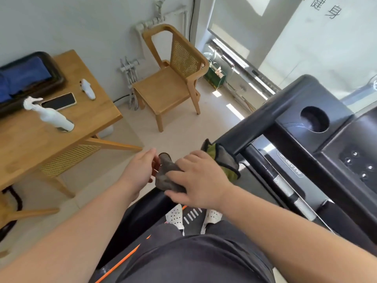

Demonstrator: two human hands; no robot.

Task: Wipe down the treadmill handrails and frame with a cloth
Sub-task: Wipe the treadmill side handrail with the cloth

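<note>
The cloth (170,177) is bunched at the end of the black treadmill handrail (255,127). The right hand (202,180) has its fingers clasped round it, and the left hand (140,170) pinches its corner. Nearby are a wooden bench (67,137), a cane chair (169,82) and pale floor. The cloth is grey with a yellow-green backing.

This is a small fitness room, plainly furnished. Just right of the fingers (187,160) stands a black treadmill (255,123) with a cup holder (314,119) and a button console (357,164). Left of them a wooden bench (98,111) carries a spray bottle (53,118) and a phone (59,101). Beyond them are a cane-backed chair (163,88), exposed wall pipes (163,17) and a big window (316,48) bearing printed characters (326,9).
</note>
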